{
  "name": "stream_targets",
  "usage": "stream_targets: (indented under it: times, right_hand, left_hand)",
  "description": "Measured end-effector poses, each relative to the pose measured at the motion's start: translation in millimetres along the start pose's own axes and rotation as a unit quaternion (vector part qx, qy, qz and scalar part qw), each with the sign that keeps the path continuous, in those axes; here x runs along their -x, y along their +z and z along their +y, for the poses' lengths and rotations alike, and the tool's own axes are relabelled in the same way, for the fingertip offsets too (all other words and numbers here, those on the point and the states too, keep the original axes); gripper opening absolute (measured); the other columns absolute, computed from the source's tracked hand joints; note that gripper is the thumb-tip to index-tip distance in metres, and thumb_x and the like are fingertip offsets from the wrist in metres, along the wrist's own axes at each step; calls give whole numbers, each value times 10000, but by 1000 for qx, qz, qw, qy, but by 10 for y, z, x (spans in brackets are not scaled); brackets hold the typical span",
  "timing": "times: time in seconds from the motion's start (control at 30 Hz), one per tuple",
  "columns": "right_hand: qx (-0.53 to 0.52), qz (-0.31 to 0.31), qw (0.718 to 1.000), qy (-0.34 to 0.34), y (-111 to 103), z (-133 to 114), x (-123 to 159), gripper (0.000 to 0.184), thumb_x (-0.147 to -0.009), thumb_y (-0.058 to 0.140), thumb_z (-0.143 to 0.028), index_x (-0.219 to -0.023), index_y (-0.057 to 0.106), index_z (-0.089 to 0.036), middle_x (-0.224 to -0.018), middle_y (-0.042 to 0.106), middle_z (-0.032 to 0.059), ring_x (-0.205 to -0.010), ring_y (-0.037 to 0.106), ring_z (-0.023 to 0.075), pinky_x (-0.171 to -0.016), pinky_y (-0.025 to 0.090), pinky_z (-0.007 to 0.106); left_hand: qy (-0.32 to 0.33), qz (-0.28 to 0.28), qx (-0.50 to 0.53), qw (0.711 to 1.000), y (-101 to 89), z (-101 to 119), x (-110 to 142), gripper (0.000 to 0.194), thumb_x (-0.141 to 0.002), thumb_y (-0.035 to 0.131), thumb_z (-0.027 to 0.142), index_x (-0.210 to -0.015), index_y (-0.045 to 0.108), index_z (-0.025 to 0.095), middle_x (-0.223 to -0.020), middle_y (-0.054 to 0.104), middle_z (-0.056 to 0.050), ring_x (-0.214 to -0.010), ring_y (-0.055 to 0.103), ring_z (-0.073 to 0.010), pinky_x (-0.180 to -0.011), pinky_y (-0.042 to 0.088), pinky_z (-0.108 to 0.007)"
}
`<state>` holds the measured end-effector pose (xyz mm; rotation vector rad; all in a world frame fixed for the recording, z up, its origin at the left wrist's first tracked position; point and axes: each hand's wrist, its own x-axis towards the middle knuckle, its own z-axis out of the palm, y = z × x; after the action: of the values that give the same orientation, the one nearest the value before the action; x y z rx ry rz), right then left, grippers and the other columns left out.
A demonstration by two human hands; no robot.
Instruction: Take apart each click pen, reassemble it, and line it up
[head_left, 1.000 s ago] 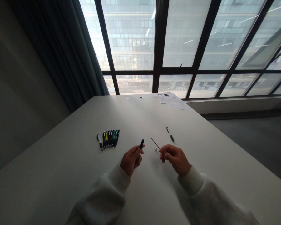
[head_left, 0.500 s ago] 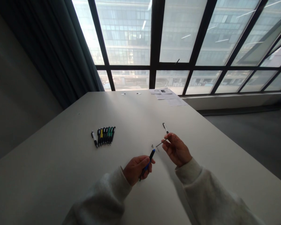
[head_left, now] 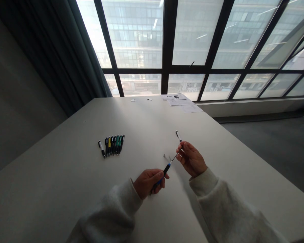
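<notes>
My left hand (head_left: 152, 183) is closed round a blue and black pen barrel (head_left: 167, 169), its blue-tipped end tilted up and to the right. Between the fingertips of my right hand (head_left: 191, 158) is a thin pen refill (head_left: 176, 155). The refill's lower end meets the open end of the barrel; how far it goes in cannot be made out. Just beyond lie small pen parts, one of them a little metallic tip (head_left: 164, 156). A white and black pen (head_left: 178, 135) lies behind my right hand, its near end hidden by the fingers.
On the left of the white table (head_left: 73, 162) several pens (head_left: 115, 145) lie in a row, with a white and black pen (head_left: 101, 149) beside them. Paper sheets (head_left: 181, 103) lie at the far edge, near two round white discs. Windows stand behind, a dark curtain at left.
The barrel in my left hand has tipped further right, and its open end now meets the refill; before, a small gap showed between them. My right hand has barely moved.
</notes>
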<state>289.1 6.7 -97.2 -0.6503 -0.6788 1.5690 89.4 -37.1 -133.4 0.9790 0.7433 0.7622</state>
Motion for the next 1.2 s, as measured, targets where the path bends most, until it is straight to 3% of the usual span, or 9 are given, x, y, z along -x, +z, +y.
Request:
stream_targets:
  times: [0.27,0.43,0.53,0.67,0.87,1.2]
  right_hand:
    - [108,-47,993,-30,-4,100,26,213,-722,791,-371,-792,729,-180,-735,680,22,-629,589,106,-516,496,209]
    - [213,-99,972,12,8,217,70,222,-713,786,-365,-757,755,-150,-720,695,38,-516,565,90,-477,471,227]
    - [206,-106,972,30,18,248,83,232,-710,785,-371,-789,757,-155,-688,697,32,-497,563,90,-470,477,227]
    - [173,-107,979,26,27,238,80,319,-690,803,-340,-958,730,-183,-822,716,43,-574,617,112,-478,491,222]
    - [184,-95,978,27,22,222,70,224,-705,795,-334,-741,677,-147,-674,668,16,-522,566,87,-455,454,192]
    - [256,-146,955,1,27,200,68,287,-756,735,-422,-767,651,-148,-722,646,28,-607,578,119,-497,483,227]
  left_hand:
    - [2,25,-22,999,-14,-9,-11,476,-749,675,537,-919,695,94,-602,583,-2,-376,402,-37,-339,231,-179]
    - [-3,36,7,999,10,16,-5,486,-707,711,521,-930,694,90,-624,583,-3,-398,428,-49,-345,240,-185]
    - [-1,43,18,999,22,21,-4,483,-699,716,517,-922,694,89,-624,583,-3,-391,426,-48,-343,234,-187]
    - [8,56,19,998,18,13,-14,469,-717,703,501,-942,692,89,-626,580,-2,-394,421,-46,-349,238,-186]
    - [1,47,3,999,-3,-2,-17,478,-713,704,505,-944,688,87,-626,583,-1,-395,428,-49,-344,248,-185]
    - [13,54,-20,998,-32,-25,-18,462,-726,690,503,-937,688,92,-632,587,-2,-387,424,-44,-338,252,-177]
